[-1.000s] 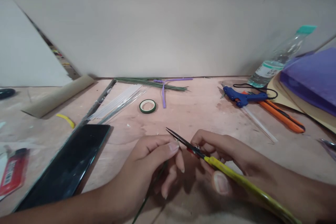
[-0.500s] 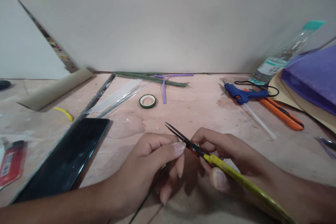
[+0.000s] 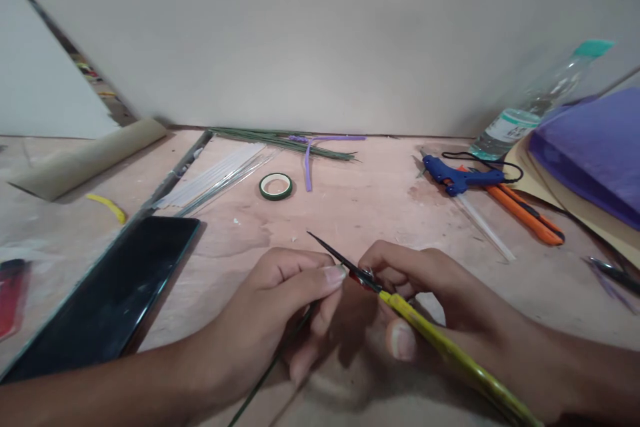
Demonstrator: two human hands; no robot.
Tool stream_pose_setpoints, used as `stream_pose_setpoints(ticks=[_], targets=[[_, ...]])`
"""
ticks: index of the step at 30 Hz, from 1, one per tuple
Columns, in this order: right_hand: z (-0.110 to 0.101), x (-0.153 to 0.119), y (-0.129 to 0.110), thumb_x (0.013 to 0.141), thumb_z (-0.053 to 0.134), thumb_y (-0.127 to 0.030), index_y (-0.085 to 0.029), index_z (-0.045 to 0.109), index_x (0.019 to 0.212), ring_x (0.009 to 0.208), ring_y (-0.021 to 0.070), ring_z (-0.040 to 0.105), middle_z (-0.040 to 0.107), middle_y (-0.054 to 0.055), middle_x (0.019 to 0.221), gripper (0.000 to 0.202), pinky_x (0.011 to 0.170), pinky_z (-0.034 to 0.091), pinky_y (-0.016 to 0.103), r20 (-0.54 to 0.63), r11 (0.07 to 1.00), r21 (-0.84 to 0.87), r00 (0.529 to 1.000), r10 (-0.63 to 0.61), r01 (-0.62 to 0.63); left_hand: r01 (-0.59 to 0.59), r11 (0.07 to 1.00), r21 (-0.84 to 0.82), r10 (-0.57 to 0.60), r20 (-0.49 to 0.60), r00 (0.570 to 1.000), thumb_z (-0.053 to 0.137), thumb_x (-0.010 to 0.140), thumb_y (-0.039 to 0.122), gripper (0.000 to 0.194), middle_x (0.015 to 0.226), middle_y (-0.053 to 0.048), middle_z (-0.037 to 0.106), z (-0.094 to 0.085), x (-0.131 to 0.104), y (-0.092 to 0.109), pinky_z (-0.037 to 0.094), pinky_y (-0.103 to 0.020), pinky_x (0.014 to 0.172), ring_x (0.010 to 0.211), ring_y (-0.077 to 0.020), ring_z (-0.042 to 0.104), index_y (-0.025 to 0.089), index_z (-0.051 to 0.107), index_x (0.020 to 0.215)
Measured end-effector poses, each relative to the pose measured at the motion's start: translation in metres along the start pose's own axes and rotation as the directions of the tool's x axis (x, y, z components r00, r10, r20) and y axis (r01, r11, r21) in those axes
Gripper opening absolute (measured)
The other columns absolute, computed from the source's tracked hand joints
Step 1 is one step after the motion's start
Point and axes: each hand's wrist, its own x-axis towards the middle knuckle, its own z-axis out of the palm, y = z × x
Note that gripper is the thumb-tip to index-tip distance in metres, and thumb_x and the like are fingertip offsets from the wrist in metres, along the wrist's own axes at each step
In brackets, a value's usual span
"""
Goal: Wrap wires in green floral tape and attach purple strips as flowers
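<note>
Closing is what the head view shows at the scissors (image 3: 425, 328): half a second ago their dark blades stood slightly apart, and now they meet in one line. The right hand (image 3: 457, 293) grips them, on the wearer's side of the tape roll (image 3: 275, 196) and to its right, with the tips pointing back toward it. Straight on the wearer's side of that roll, the left hand (image 3: 287, 303) pinches a thin green wire (image 3: 265, 375) whose end is at the fingertips beside the blades. That suggests a snip at the wire's end, though I cannot tell whether it was cut; no severed piece is visible. Beyond the roll, the green stems (image 3: 325, 152) and purple strip (image 3: 308, 170) lie undisturbed on the surface (image 3: 360, 207).
</note>
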Motion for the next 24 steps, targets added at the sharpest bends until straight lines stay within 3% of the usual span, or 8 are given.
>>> stream_pose_setpoints(ticks=[6,11,24], targets=[[-0.0018,-0.0019,-0.0049,0.09,0.069,-0.073,-0.022,0.068,0.099,0.069,0.016,0.054,0.065,0.001,0.078,0.052,0.062,0.043,0.027,0.02,1.0,-0.008,1.0,0.013,-0.012,-0.012,1.0,-0.016,0.012,0.009,1.0,0.066,0.091,0.047,0.048,0.039,0.003,0.043,0.0004,0.0011,-0.0015,0.025,-0.015,0.033,0.031,-0.0059,0.037,0.017,0.054,0.056],[-0.0016,0.0,-0.0047,0.086,0.075,-0.07,-0.023,0.069,0.093,0.065,0.0176,0.054,0.061,0.0,0.068,0.048,0.063,0.046,0.03,0.011,1.0,-0.007,1.0,0.016,-0.015,0.021,0.998,-0.054,-0.02,0.025,0.999,0.069,0.088,0.05,0.047,0.04,0.004,0.043,-0.0002,0.0011,-0.0015,0.024,-0.015,0.032,0.03,-0.0064,0.039,0.017,0.056,0.057],[-0.0001,-0.0016,-0.0041,0.092,0.066,-0.074,-0.02,0.064,0.1,0.069,0.0153,0.053,0.062,0.001,0.077,0.055,0.063,0.044,0.027,0.005,0.999,-0.038,1.0,-0.015,0.015,0.026,0.995,-0.101,-0.02,0.051,0.998,0.07,0.089,0.049,0.049,0.043,0.004,0.043,0.0007,0.0009,0.0001,0.024,-0.014,0.032,0.033,-0.0063,0.039,0.017,0.054,0.057]])
